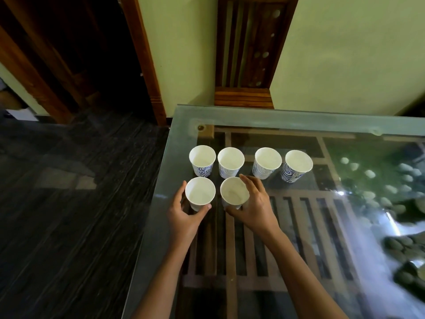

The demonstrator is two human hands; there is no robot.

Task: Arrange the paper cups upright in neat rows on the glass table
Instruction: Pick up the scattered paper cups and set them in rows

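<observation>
The left hand grips the left cup, the right hand the right cup, to line both under the back row.

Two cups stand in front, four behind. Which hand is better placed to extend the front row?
Probably the right hand: it holds the front right cup, beside the glass table space where the row continues. The left hand holds the front left cup, farther off.
</observation>
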